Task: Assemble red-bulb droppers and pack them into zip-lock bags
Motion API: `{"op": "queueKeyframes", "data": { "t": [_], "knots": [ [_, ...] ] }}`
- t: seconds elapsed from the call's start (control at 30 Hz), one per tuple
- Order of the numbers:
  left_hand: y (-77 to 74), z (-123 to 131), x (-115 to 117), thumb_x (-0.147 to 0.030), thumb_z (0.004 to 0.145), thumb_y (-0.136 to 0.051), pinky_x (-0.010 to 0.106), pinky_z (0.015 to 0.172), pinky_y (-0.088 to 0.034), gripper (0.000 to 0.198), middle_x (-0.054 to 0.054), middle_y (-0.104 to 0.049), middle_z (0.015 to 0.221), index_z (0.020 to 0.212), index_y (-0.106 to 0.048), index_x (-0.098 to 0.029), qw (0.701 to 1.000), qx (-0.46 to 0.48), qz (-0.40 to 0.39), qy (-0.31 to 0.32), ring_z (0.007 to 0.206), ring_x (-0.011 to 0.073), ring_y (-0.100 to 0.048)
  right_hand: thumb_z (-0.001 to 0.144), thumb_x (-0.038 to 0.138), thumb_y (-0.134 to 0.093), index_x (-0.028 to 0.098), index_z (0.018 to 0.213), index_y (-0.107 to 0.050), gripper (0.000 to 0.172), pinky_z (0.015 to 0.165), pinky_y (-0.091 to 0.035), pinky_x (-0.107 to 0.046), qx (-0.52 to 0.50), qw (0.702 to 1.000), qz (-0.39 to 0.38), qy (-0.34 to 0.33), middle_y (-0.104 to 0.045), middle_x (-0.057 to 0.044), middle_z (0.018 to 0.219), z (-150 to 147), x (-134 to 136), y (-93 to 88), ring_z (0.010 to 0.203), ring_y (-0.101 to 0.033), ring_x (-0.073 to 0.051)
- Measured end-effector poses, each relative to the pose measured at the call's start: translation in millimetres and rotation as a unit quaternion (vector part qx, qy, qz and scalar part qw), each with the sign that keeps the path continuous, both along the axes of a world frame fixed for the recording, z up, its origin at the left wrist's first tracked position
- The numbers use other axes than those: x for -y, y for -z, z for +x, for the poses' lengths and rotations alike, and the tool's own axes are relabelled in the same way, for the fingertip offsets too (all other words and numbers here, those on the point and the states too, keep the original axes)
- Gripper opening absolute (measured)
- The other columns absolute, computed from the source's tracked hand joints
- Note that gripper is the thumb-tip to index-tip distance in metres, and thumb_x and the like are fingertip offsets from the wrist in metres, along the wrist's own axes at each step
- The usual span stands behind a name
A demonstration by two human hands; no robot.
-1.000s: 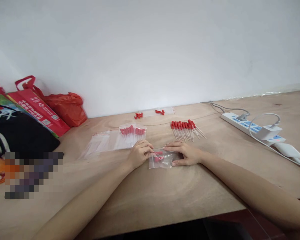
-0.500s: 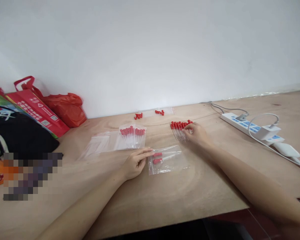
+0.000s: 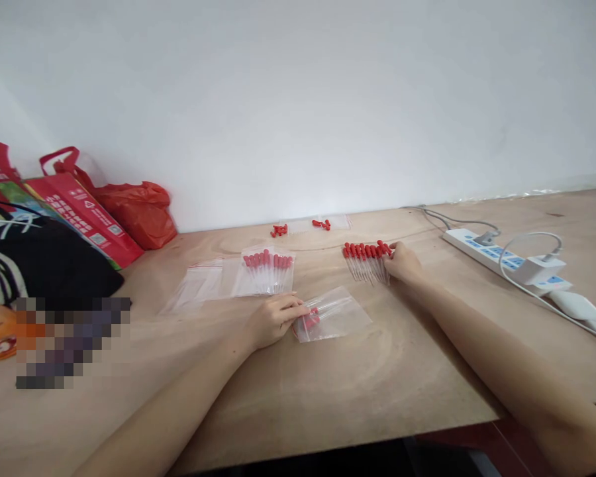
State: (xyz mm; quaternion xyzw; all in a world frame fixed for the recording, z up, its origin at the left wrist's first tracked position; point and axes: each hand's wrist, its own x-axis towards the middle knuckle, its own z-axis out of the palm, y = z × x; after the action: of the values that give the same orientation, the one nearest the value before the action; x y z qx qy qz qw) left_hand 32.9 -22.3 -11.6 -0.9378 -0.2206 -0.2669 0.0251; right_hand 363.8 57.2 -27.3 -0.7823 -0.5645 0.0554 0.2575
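My left hand [image 3: 277, 320] pinches the left edge of a clear zip bag [image 3: 345, 317] lying on the table. Inside that bag, by my fingertips, are red dropper bulbs [image 3: 312, 319]. To the right and farther back, a row of glass droppers with red rubber bulbs [image 3: 362, 252] lies side by side, tips toward me. My right hand [image 3: 405, 263] is at the right end of this row, its fingers closed on the last dropper [image 3: 386, 253]. Another clear bag holding a fan of red-bulbed droppers [image 3: 264, 268] rests left of centre.
Flat clear bags [image 3: 198, 285] lie at the left. Loose red bulbs [image 3: 279, 230] and a bag with thin clear tubes [image 3: 302, 226] are near the wall. A white power strip [image 3: 491, 255] with cables stands right. Red shopping bags [image 3: 87, 215] and a black bag [image 3: 44, 258] crowd the left.
My right hand has shifted from over the dropper row to its right end. Under my left hand the zip bag has turned slightly and its bulbs now sit closer together.
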Motion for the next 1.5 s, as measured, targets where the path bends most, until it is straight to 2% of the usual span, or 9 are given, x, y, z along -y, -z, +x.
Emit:
{"op": "queueKeyframes", "data": {
  "t": [0.17, 0.33, 0.43, 0.5, 0.63, 0.83, 0.97, 1.17, 1.5],
  "knots": [
    [-15.4, -1, 23, -0.021, 0.084, -0.038, 0.023, 0.050, -0.044, 0.026, 0.003, -0.063, 0.066, 0.098, -0.060, -0.019, 0.990, -0.129, 0.050, -0.022, 0.049, 0.0105, -0.052, 0.076, 0.025, -0.043, 0.009, 0.110, -0.046, 0.037, 0.070, -0.040, -0.030, -0.007, 0.998, 0.060, -0.017, -0.062, -0.013, 0.088, -2, 0, 3.4, 0.085, -0.056, -0.023],
    [-32.6, 13, 45, -0.036, 0.084, -0.043, 0.019, 0.052, -0.045, 0.046, -0.003, -0.063, 0.061, 0.126, -0.038, -0.018, 0.972, -0.102, -0.204, -0.049, 0.051, 0.0094, -0.055, 0.077, 0.024, -0.040, 0.008, 0.109, -0.046, 0.036, 0.073, -0.041, -0.033, -0.049, 0.987, 0.144, -0.049, -0.060, -0.013, 0.084, -11, 3, 0.3, 0.082, -0.055, -0.023],
    [-41.3, 14, 29, -0.028, 0.089, -0.033, 0.028, 0.079, -0.045, 0.037, 0.004, -0.064, 0.098, 0.124, -0.042, -0.022, 0.977, -0.092, -0.193, -0.019, 0.089, 0.0138, -0.058, 0.078, 0.025, -0.039, 0.009, 0.109, -0.045, 0.035, 0.070, -0.043, -0.033, -0.107, 0.972, 0.192, -0.084, -0.057, -0.010, 0.079, -21, 8, -1.7, 0.076, -0.055, -0.021],
    [-43.4, 12, 14, -0.028, 0.087, -0.037, 0.039, 0.099, -0.028, 0.035, 0.004, -0.047, 0.126, 0.122, -0.045, -0.026, 0.980, -0.135, -0.141, 0.024, 0.119, 0.0208, -0.037, 0.077, 0.027, -0.041, 0.010, 0.113, -0.041, 0.039, 0.066, -0.044, -0.032, -0.170, 0.957, 0.209, -0.111, -0.054, -0.006, 0.075, -28, 13, -1.5, 0.070, -0.054, -0.019],
    [-37.1, 17, 10, -0.033, 0.087, -0.038, 0.042, 0.103, -0.021, 0.038, 0.001, -0.035, 0.136, 0.124, -0.041, -0.031, 0.959, -0.242, -0.133, 0.062, 0.127, 0.0214, -0.026, 0.071, 0.028, -0.049, 0.016, 0.124, -0.023, 0.060, 0.051, -0.044, -0.026, -0.321, 0.913, 0.197, -0.155, -0.048, 0.002, 0.069, -44, 29, -1.1, 0.055, -0.052, -0.013],
    [-23.0, 57, 58, -0.044, 0.085, -0.034, 0.041, 0.074, -0.044, 0.042, 0.012, -0.060, 0.097, 0.103, -0.058, -0.015, 0.960, -0.191, -0.073, -0.190, 0.089, 0.0262, -0.055, 0.063, 0.019, -0.052, 0.019, 0.121, -0.024, 0.064, 0.040, -0.037, -0.022, -0.456, 0.859, 0.149, -0.179, -0.043, 0.009, 0.054, -63, 50, -10.5, 0.040, -0.045, -0.010],
    [-24.7, 59, 57, -0.047, 0.085, -0.031, 0.044, 0.068, -0.044, 0.046, 0.014, -0.059, 0.081, 0.082, -0.061, -0.012, 0.927, -0.168, -0.059, -0.331, 0.079, 0.0275, -0.055, 0.063, 0.024, -0.055, 0.020, 0.111, -0.028, 0.055, 0.042, -0.040, -0.023, -0.515, 0.825, 0.138, -0.187, -0.045, 0.010, 0.050, -69, 55, -9.8, 0.041, -0.048, -0.011],
    [-22.8, 18, 41, -0.040, 0.084, -0.039, 0.041, 0.094, -0.035, 0.043, 0.008, -0.041, 0.129, 0.124, -0.039, -0.024, 0.971, -0.125, -0.153, -0.136, 0.117, 0.0232, -0.038, 0.070, 0.039, -0.051, 0.024, 0.100, -0.027, 0.041, 0.048, -0.045, -0.024, -0.581, 0.781, 0.109, -0.203, -0.053, 0.008, 0.062, -78, 67, -3.8, 0.048, -0.055, -0.010],
    [-8.2, 23, 27, -0.034, 0.088, -0.034, 0.042, 0.101, -0.030, 0.039, 0.007, -0.043, 0.130, 0.123, -0.042, -0.019, 0.964, -0.072, -0.213, -0.139, 0.120, 0.0193, -0.037, 0.076, 0.040, -0.047, 0.026, 0.088, -0.023, 0.030, 0.056, -0.050, -0.030, -0.623, 0.751, 0.033, -0.215, -0.053, 0.008, 0.063, -86, 78, -2.0, 0.054, -0.061, -0.012]
  ]
}}
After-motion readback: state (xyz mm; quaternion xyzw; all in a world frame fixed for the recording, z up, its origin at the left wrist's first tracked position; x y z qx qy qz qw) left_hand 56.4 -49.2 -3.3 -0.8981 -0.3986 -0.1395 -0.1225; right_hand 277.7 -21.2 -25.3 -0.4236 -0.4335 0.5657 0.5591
